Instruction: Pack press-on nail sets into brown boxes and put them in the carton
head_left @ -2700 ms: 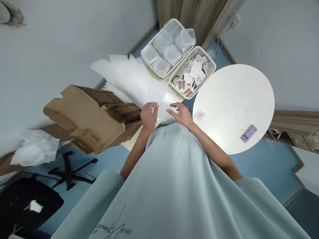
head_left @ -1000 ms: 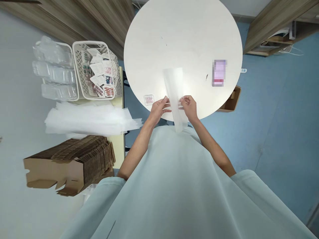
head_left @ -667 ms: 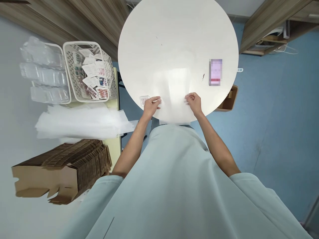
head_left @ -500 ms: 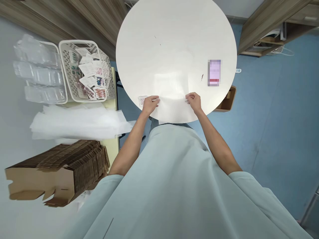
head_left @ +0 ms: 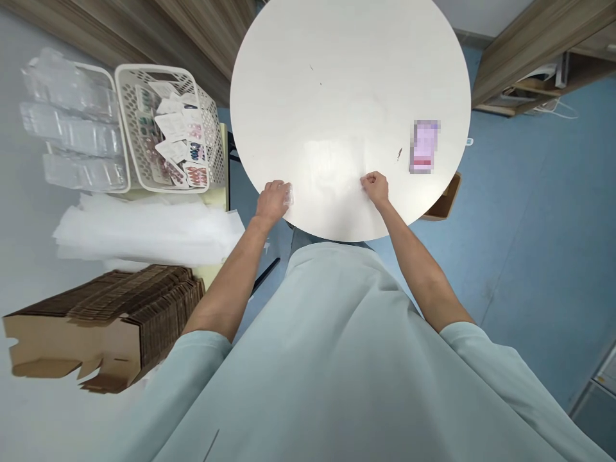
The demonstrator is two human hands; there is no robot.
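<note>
At the left front edge of the round white table, my left hand (head_left: 273,202) is closed around the near side of a small clear plastic case (head_left: 289,194). The fingers partly cover the case, so what it holds is hard to make out. My right hand (head_left: 376,187) is in a pinch above the front right of the table. Its fingertips meet the right side of a thin translucent sheet (head_left: 332,173), which barely stands out from the white tabletop.
The white table (head_left: 346,51) bears a pixelated purple rectangle (head_left: 424,144). Left are a white basket (head_left: 212,135) of small packs, clear plastic trays (head_left: 91,141), white sheets (head_left: 144,231) and stacked flat cardboard boxes (head_left: 115,321). A brown box (head_left: 447,202) stands on the floor.
My left hand has let go of the translucent sheet and moved left onto the small clear case. My right hand stays pinched at about the same spot. The view has shifted slightly.
</note>
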